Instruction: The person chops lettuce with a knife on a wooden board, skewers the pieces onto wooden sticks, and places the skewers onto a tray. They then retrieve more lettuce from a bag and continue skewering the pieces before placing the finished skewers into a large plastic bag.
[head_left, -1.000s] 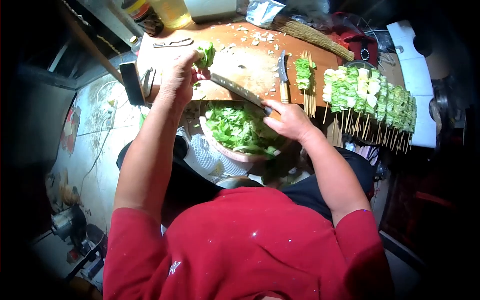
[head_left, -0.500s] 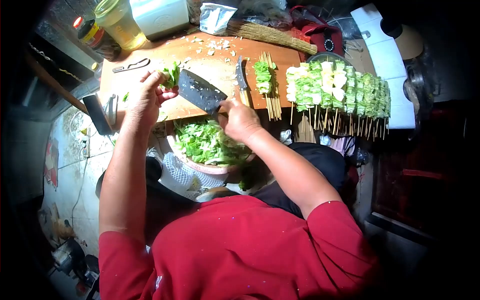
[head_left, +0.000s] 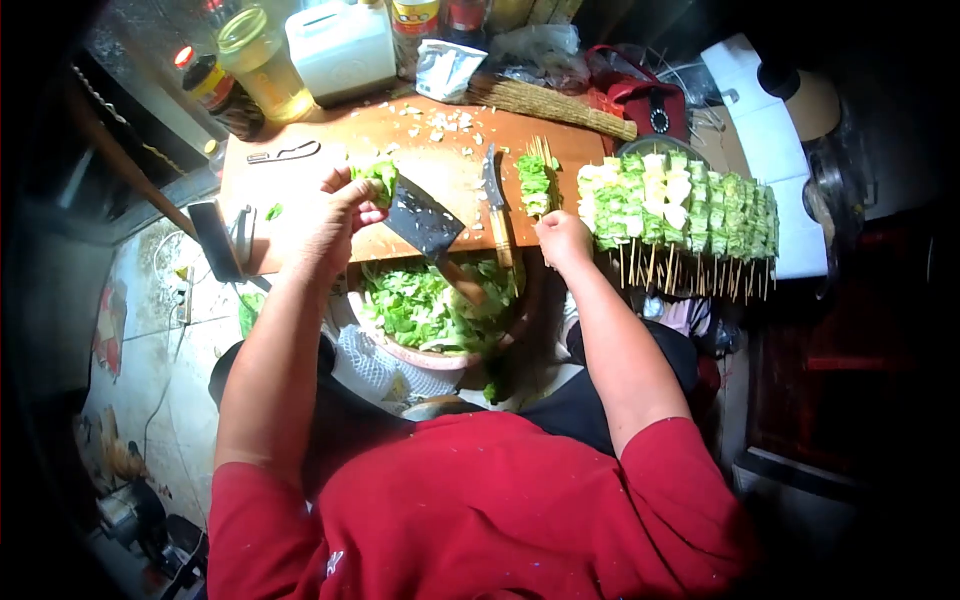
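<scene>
My left hand (head_left: 340, 215) is closed on a bunch of green leaves (head_left: 380, 178), held over the left part of the wooden board (head_left: 335, 160). Beside it lies a cleaver (head_left: 425, 218), its wooden handle reaching past the board's front edge above a bowl of cut leaves (head_left: 420, 310). My right hand (head_left: 565, 240) is closed at the lower ends of bamboo skewers (head_left: 541, 205), whose upper parts carry folded green leaves (head_left: 533, 175). Its fingers partly hide the stick ends. Just left of the skewers rests a small knife (head_left: 492, 185).
Many filled vegetable skewers (head_left: 690, 210) are stacked at the right. A straw broom (head_left: 550, 105), a white jug (head_left: 340, 55), a jar of yellow liquid (head_left: 265, 75) and a dark bottle (head_left: 225, 95) line the back. A phone (head_left: 213, 240) stands at the left edge.
My right hand has let go of the cleaver, leaving it on the board, and moved right to the bamboo skewers. My left hand still holds the green leaves. The view has shifted slightly.
</scene>
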